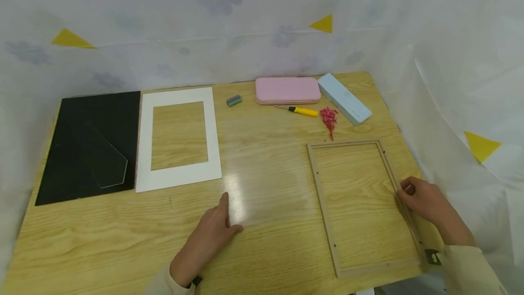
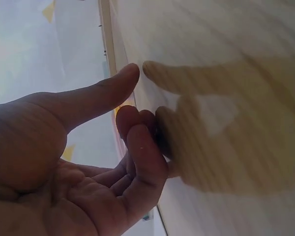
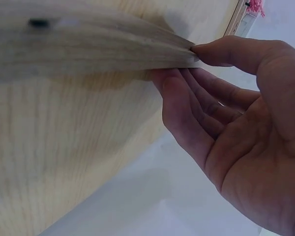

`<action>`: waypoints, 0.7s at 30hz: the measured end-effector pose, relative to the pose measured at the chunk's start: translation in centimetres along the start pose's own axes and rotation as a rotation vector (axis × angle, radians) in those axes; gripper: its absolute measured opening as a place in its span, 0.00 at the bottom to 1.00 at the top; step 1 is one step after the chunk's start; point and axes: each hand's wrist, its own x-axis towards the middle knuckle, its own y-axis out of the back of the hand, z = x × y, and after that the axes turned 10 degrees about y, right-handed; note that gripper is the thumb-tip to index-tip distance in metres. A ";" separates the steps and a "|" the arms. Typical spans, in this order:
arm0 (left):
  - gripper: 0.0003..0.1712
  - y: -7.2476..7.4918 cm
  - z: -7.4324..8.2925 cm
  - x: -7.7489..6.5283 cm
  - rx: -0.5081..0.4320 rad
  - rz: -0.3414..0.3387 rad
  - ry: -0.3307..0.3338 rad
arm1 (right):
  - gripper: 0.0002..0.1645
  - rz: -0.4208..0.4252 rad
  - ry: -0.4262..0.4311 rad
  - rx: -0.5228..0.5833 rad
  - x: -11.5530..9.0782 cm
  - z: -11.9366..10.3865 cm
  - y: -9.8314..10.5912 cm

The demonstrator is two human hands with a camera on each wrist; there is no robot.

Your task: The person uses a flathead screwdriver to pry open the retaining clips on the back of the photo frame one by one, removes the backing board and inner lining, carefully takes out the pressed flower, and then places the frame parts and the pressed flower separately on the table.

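A wooden picture frame (image 1: 321,195) lies on the right of the table. My right hand (image 1: 421,198) grips its right side; in the right wrist view the thumb (image 3: 236,49) is on one face of the wooden bar (image 3: 88,54) and the fingers are on the other. A clear sheet (image 1: 266,167), shiny with reflected light, lies left of the frame. My left hand (image 1: 209,233) is at the sheet's front left corner, index finger extended and thumb spread. In the left wrist view its fingertips (image 2: 147,142) are close above a glossy, reflecting surface; contact cannot be made out.
A white mat (image 1: 180,179) and a black backing board (image 1: 82,149) with a stand lie left. Along the back are a small striped cylinder (image 1: 234,100), pink case (image 1: 288,90), yellow-handled screwdriver (image 1: 304,112), pink dried flowers (image 1: 329,119) and light blue box (image 1: 345,99).
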 end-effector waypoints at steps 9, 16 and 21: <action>0.52 -0.3 0.2 -0.4 0.087 0.036 -0.052 | 0.18 0.008 0.034 -0.004 1.5 -0.1 0.1; 0.47 -0.6 -0.1 -0.2 0.101 0.067 -0.096 | 0.19 -0.001 0.043 -0.004 2.6 -0.4 0.4; 0.36 -0.8 -0.2 -0.1 0.105 0.089 -0.118 | 0.20 -0.019 0.041 0.004 3.1 -0.4 0.5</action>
